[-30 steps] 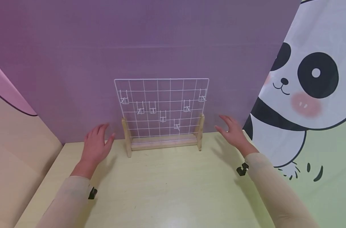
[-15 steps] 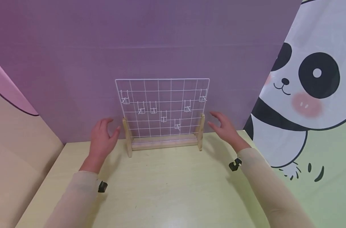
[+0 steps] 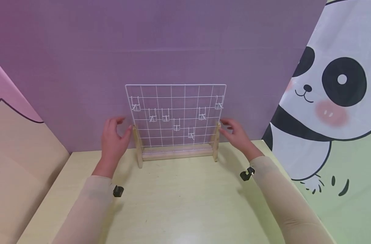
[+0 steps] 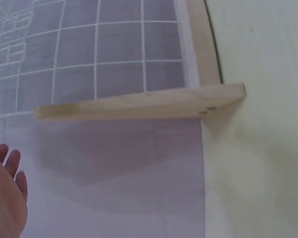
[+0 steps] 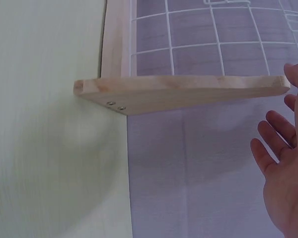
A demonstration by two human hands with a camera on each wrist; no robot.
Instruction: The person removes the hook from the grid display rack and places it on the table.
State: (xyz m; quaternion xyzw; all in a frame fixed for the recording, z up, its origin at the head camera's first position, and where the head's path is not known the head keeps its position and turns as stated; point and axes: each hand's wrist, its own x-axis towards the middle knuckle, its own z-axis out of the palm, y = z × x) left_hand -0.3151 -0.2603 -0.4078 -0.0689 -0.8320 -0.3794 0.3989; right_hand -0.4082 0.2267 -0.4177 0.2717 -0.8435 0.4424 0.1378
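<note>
A white wire grid panel [image 3: 176, 84] stands upright in a wooden stand [image 3: 177, 156], with several small white wire hooks [image 3: 166, 118] hung across it. My left hand [image 3: 113, 140] is beside the left wooden upright [image 3: 138, 149], fingers loosely bent and thumb tip near its top. In the left wrist view that upright [image 4: 139, 105] lies apart from the hand [image 4: 7, 203]. On the other side, my right hand [image 3: 238, 138] is at the right upright [image 3: 215, 145]. The right wrist view shows the right thumb at the top end of this upright [image 5: 188, 85], the other fingers spread behind.
The stand sits at the back of a pale wooden table [image 3: 179, 210], close to a purple backdrop [image 3: 173, 44]. A panda-printed cloth [image 3: 335, 128] hangs along the right, and a beige and pink cloth [image 3: 20, 162] along the left. Each sleeve carries a black wrist camera [image 3: 118, 191].
Both hands have moved inward toward the stand from either side, left hand rightward and right hand leftward, reaching its uprights. The grid and hooks keep their arrangement.
</note>
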